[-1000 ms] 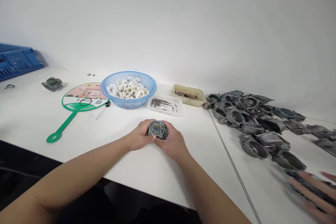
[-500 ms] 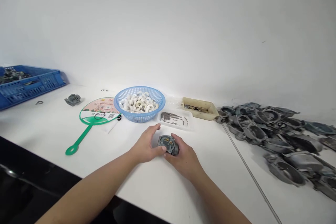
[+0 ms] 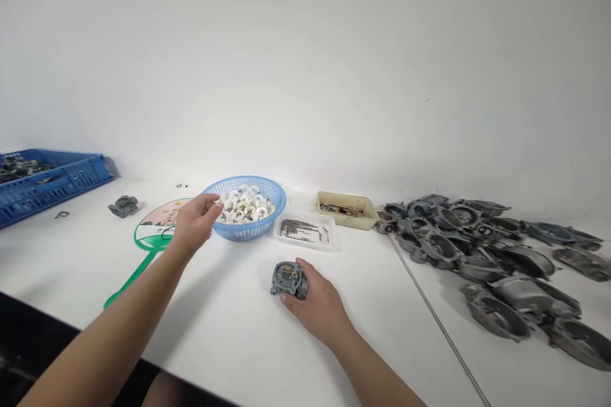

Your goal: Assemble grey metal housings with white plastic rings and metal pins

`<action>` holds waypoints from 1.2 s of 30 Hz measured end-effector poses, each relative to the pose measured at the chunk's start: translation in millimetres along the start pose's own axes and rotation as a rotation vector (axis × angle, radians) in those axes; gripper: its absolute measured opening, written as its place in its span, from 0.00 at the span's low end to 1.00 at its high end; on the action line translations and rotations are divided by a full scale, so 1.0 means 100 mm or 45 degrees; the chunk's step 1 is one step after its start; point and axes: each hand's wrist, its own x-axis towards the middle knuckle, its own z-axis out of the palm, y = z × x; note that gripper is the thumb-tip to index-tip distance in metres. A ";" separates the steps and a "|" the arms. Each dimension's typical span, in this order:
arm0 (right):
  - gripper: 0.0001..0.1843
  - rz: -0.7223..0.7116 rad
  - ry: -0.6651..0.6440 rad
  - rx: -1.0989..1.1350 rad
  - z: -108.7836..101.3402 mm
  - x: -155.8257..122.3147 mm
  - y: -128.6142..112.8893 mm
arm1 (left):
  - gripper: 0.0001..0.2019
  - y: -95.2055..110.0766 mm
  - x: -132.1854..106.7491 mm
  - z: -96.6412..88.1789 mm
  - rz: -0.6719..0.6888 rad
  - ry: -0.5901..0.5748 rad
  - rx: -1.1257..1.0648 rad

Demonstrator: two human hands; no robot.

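My right hand (image 3: 319, 305) grips a grey metal carburetor body (image 3: 287, 278) on the white tabletop, its round open face with small brass parts turned up. My left hand (image 3: 195, 224) is raised at the left rim of a blue plastic basket (image 3: 248, 232), fingers pointing toward the contents and a little apart, with nothing visible in them. White C-shaped floats (image 3: 248, 203) fill the basket. In front of the carburetor body is a clear shallow tray (image 3: 329, 240) holding thin dark pins (image 3: 300, 229).
Grey metal castings (image 3: 443, 245) are heaped on the right, beside a thin metal rod (image 3: 436, 315). A cream bin (image 3: 370, 219) holds small tools. To the left lie a green-handled fan (image 3: 128, 283), another carburetor body (image 3: 124, 205) and a blue crate (image 3: 76, 184).
My left hand has let go of the carburetor body and moved left and forward to the basket. My right hand keeps hold of the body. The whole view has shifted somewhat.
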 end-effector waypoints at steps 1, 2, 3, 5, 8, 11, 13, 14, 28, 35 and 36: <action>0.41 -0.008 -0.002 -0.007 0.00 0.01 0.00 | 0.21 -0.01 0.13 -0.05 -0.032 -0.042 0.090; 0.41 -0.019 -0.005 -0.015 0.00 0.02 0.01 | 0.20 -0.03 0.25 -0.09 -0.068 -0.057 0.174; 0.40 -0.030 -0.004 -0.023 0.00 0.03 0.01 | 0.20 -0.07 0.35 -0.13 -0.103 -0.049 0.255; 0.40 -0.052 0.004 -0.035 0.00 0.05 0.00 | 0.19 -0.19 0.51 -0.21 -0.157 0.010 0.369; 0.38 -0.055 0.021 -0.041 0.00 0.09 0.01 | 0.19 -0.43 0.56 -0.33 -0.235 0.072 0.506; 0.37 -0.056 0.055 -0.049 0.01 0.09 0.01 | 0.16 -0.65 0.39 -0.41 -0.298 0.073 0.615; 0.37 -0.072 0.062 -0.039 0.00 0.06 0.00 | 0.14 -0.77 0.20 -0.42 -0.329 0.054 0.653; 0.36 -0.081 0.057 -0.024 0.00 0.03 -0.01 | 0.14 -0.82 0.09 -0.41 -0.352 0.045 0.660; 0.40 -0.049 -0.018 -0.015 -0.01 -0.04 -0.03 | 0.16 0.04 -0.29 0.37 0.163 -0.300 0.497; 0.39 -0.060 0.014 0.002 0.00 0.01 0.03 | 0.14 0.10 0.85 0.67 0.083 -0.594 0.960; 0.39 -0.064 0.021 0.005 0.00 0.01 0.03 | 0.14 0.04 0.94 0.72 0.079 -0.662 1.009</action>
